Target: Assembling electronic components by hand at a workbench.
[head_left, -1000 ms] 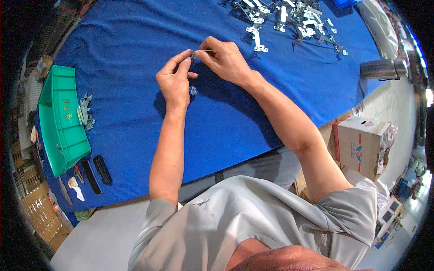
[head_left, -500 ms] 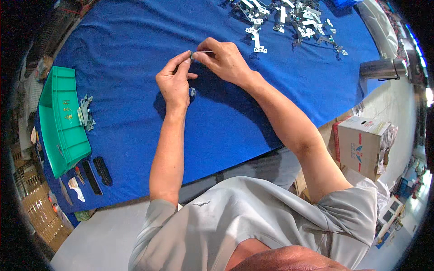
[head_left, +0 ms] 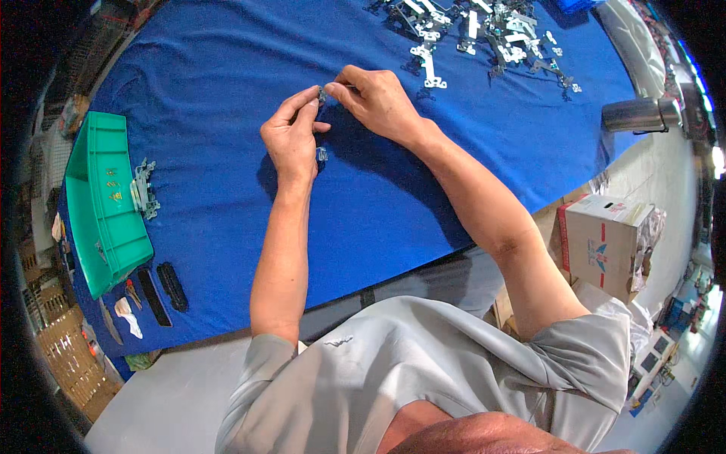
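My left hand (head_left: 293,140) is closed in a pinch on a small metal part (head_left: 322,96), whose exact kind is too small to make out. The thumb and forefinger of my right hand (head_left: 378,102) are pressed together close to that part, on its right side. Whatever lies between the right fingertips is hidden. Beside my left wrist, the end of a small silvery metal piece (head_left: 323,154) shows against the blue cloth (head_left: 378,212).
A heap of metal brackets (head_left: 514,38) lies at the far right. At the left stands a green bin (head_left: 113,204) with a metal bracket (head_left: 144,189) against it. Black strips (head_left: 155,297) lie in front. A metal cylinder (head_left: 639,116) projects at the right edge; a carton (head_left: 605,234) stands below.
The thin pale rod that showed between my right fingers is out of sight now. More of the small metal part shows at my left fingertips. Both arms have hardly moved.
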`<act>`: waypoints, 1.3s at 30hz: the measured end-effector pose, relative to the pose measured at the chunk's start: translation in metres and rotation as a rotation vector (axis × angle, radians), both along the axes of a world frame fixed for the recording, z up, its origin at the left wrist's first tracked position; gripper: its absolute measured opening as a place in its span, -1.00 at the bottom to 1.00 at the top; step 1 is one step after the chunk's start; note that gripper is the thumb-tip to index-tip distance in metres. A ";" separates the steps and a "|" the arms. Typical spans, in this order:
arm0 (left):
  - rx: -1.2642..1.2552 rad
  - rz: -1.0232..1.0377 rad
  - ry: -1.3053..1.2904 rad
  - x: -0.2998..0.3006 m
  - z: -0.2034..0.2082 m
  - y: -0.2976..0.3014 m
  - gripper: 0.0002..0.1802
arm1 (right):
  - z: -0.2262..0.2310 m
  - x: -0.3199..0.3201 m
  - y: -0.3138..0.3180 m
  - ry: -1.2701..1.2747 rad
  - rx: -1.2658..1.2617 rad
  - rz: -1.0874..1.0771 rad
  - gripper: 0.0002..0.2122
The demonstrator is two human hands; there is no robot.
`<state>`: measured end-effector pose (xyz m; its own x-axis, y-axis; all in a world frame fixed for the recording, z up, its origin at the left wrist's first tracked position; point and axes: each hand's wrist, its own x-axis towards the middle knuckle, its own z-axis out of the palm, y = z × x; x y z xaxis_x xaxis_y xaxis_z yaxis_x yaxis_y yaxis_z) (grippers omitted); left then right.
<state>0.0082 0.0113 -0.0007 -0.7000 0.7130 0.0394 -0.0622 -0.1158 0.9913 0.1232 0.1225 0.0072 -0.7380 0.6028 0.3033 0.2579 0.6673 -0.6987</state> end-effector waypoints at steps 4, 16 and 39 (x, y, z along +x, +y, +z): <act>-0.017 -0.008 0.002 0.001 -0.001 0.002 -0.79 | -0.008 0.000 0.001 0.246 -0.061 0.037 -0.77; -0.006 -0.002 0.001 0.000 -0.001 0.000 -0.79 | -0.004 0.000 0.001 0.205 -0.050 0.044 -0.81; 0.188 -0.210 -0.397 -0.011 0.006 -0.001 -0.34 | -0.006 0.001 0.002 0.386 -0.240 0.160 -0.86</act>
